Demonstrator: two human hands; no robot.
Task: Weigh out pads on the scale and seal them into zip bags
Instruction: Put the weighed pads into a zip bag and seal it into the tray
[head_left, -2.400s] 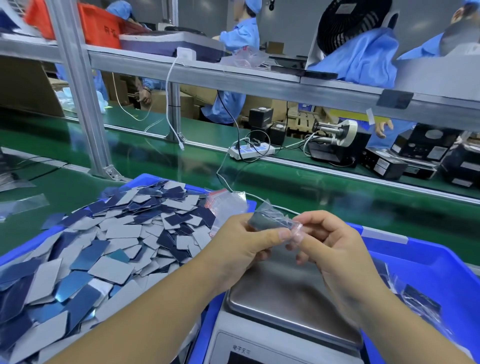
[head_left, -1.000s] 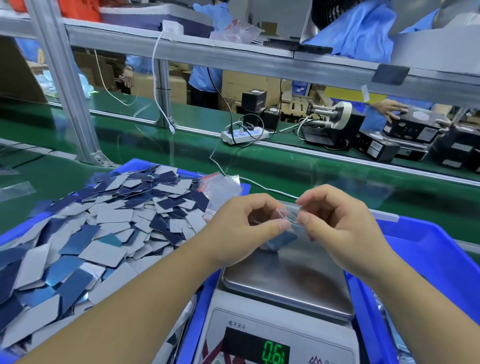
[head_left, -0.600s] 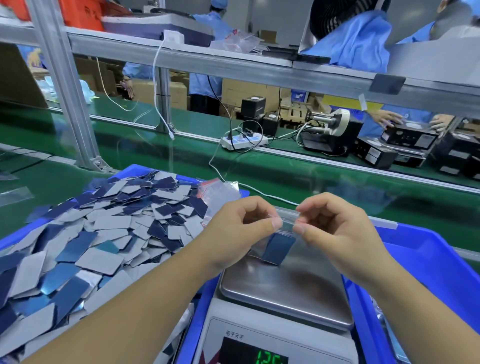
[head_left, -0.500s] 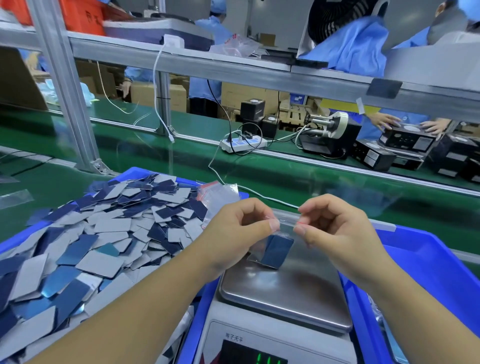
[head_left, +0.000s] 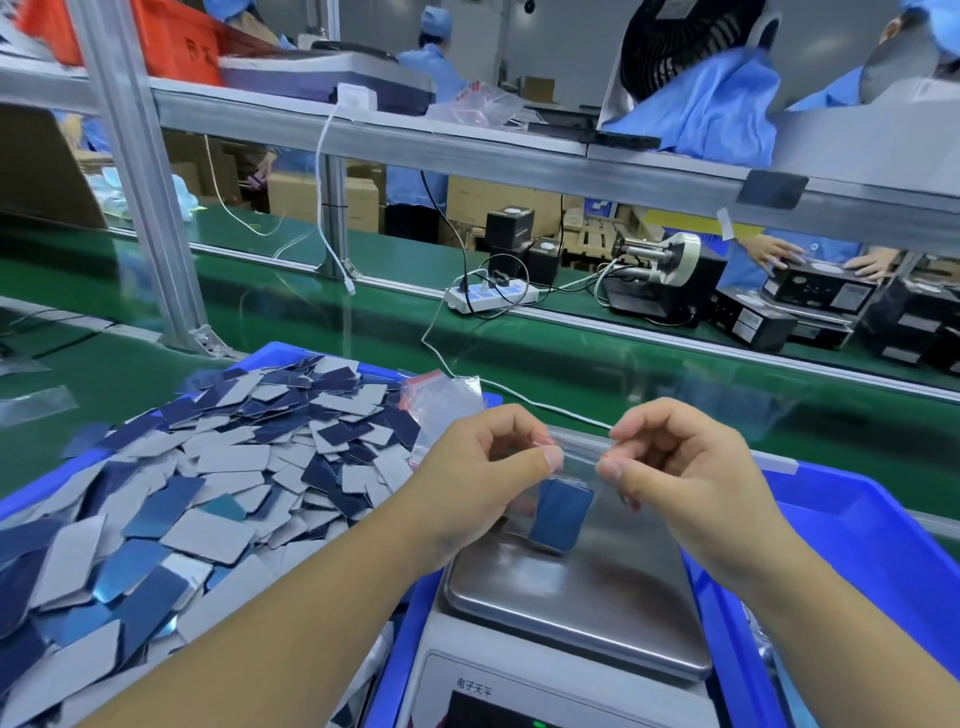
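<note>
— What is hard to make out?
— The scale (head_left: 566, 597) is cut off below; only a sliver of its green readout shows. The clear zip bag (head_left: 563, 499) is faint.
— Who holds it?
— The left hand (head_left: 483, 467) and right hand (head_left: 675, 467) each pinch its top edge, and it hangs above the scale's pan with blue pads (head_left: 561, 514) inside.
— The bins?
— The left blue bin (head_left: 270, 353) is heaped with loose pads (head_left: 208, 488).
</note>
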